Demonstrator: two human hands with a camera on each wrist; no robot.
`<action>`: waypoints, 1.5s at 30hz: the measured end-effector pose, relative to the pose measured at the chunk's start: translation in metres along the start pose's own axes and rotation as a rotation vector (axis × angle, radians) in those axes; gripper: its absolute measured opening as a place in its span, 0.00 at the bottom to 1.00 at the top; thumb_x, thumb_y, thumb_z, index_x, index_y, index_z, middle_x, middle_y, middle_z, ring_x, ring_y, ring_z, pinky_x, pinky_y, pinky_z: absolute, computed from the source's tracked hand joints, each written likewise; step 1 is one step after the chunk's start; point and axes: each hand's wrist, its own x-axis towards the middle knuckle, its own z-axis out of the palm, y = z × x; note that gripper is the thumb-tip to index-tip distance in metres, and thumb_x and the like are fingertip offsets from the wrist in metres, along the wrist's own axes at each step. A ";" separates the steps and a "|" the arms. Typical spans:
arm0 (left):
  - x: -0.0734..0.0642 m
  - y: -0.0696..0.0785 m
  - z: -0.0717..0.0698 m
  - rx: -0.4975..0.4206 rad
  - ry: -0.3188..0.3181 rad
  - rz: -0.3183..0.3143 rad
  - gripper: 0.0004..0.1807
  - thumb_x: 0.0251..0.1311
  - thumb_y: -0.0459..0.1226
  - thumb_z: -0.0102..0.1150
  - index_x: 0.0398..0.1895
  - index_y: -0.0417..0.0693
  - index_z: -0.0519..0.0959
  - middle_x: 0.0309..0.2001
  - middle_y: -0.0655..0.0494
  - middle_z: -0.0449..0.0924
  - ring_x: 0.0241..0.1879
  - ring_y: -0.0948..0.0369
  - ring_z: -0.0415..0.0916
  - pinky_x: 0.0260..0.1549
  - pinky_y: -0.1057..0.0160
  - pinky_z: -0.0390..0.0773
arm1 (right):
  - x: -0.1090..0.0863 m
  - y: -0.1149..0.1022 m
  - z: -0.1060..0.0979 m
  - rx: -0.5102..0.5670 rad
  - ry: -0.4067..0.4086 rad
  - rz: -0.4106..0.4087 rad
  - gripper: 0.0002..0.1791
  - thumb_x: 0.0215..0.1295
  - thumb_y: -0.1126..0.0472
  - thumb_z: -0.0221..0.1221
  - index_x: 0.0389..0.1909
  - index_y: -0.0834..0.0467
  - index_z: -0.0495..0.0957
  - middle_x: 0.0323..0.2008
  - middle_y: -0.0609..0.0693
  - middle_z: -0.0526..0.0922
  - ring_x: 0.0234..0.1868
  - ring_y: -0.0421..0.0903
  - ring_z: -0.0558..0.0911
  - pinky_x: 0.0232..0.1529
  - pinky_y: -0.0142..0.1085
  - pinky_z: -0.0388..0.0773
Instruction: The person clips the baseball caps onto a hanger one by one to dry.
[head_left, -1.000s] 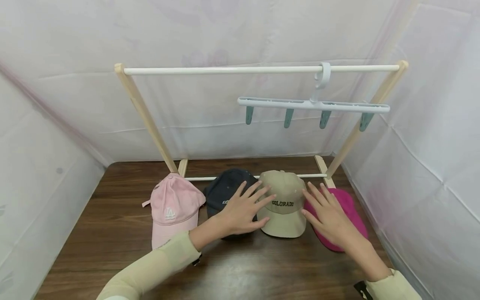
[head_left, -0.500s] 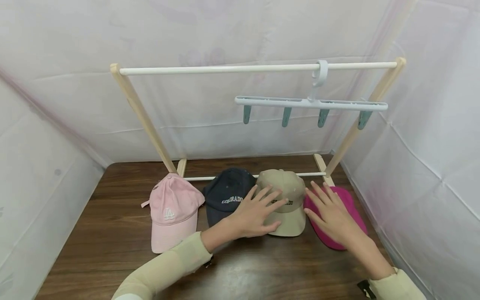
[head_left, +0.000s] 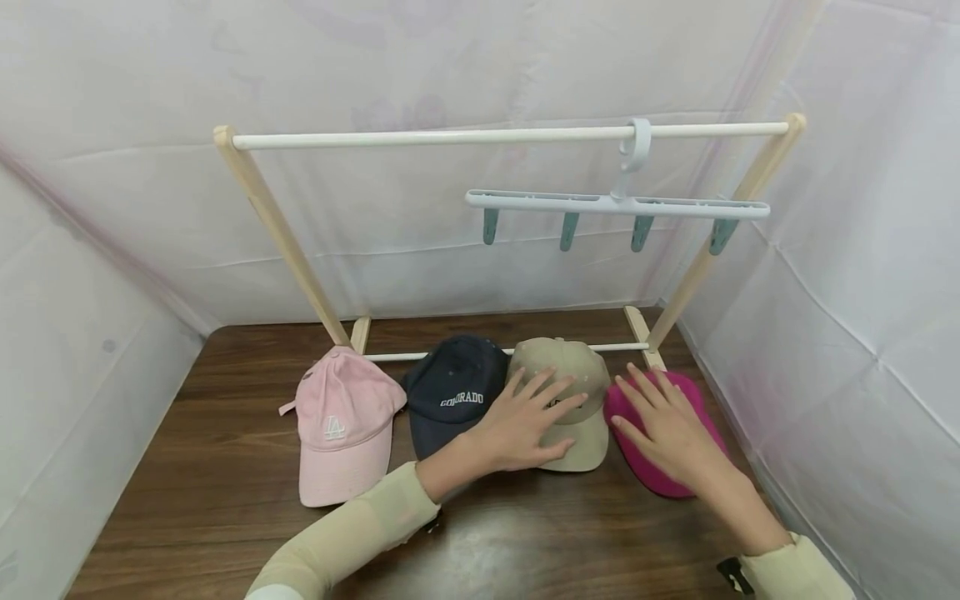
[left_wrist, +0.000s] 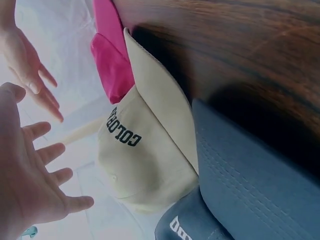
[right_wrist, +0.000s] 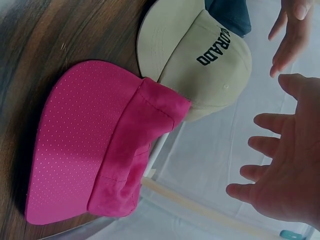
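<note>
My left hand (head_left: 525, 421), fingers spread, hovers above the beige cap (head_left: 558, 358) lettered COLORADO and covers part of it in the head view. In the left wrist view a gap shows between that hand and the cap. My right hand (head_left: 667, 429), also spread and holding nothing, is over the magenta cap (head_left: 701, 400); the right wrist view shows it apart from the cap's crown. Left of the beige cap lies a dark navy cap (head_left: 459, 379), also lettered COLORADO. A pink cap (head_left: 348, 417) with a white LA emblem lies at the row's left end.
A wooden rack with a white top rail (head_left: 435, 138) stands at the back of the brown table (head_left: 187, 467). From the rail's right part hangs a pale blue hanger (head_left: 618, 202) with several teal clips (head_left: 567, 232). White sheeting (head_left: 420, 67) surrounds the table.
My left hand has moved right, from over the navy cap to over the beige cap, uncovering the navy cap's lettering. My right hand has shifted slightly right. The caps stay in place.
</note>
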 end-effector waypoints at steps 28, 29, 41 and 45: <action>0.043 0.025 0.014 -0.016 0.003 -0.009 0.26 0.75 0.54 0.44 0.71 0.59 0.72 0.72 0.60 0.68 0.72 0.56 0.62 0.68 0.55 0.67 | 0.000 0.019 -0.003 -0.046 0.040 -0.004 0.27 0.68 0.57 0.65 0.64 0.66 0.76 0.65 0.68 0.74 0.68 0.69 0.69 0.67 0.65 0.64; 0.045 0.026 0.014 -0.018 0.011 -0.009 0.26 0.75 0.53 0.45 0.70 0.59 0.73 0.71 0.60 0.69 0.72 0.56 0.63 0.68 0.55 0.67 | 0.000 0.019 -0.003 -0.045 0.047 -0.003 0.26 0.68 0.57 0.65 0.63 0.66 0.77 0.64 0.69 0.75 0.67 0.69 0.70 0.66 0.65 0.65; 0.065 0.038 0.016 -0.100 0.036 0.004 0.24 0.74 0.50 0.48 0.67 0.54 0.76 0.67 0.57 0.74 0.67 0.60 0.70 0.67 0.61 0.69 | -0.004 0.029 -0.001 -0.040 0.066 0.016 0.24 0.66 0.60 0.66 0.60 0.68 0.79 0.60 0.70 0.78 0.64 0.69 0.73 0.65 0.64 0.66; 0.072 0.041 0.021 -0.127 0.042 0.023 0.23 0.74 0.48 0.49 0.67 0.51 0.76 0.66 0.55 0.75 0.67 0.60 0.71 0.69 0.61 0.67 | -0.003 0.034 -0.001 -0.037 0.076 0.026 0.24 0.66 0.61 0.65 0.59 0.69 0.79 0.60 0.70 0.78 0.63 0.69 0.74 0.65 0.63 0.67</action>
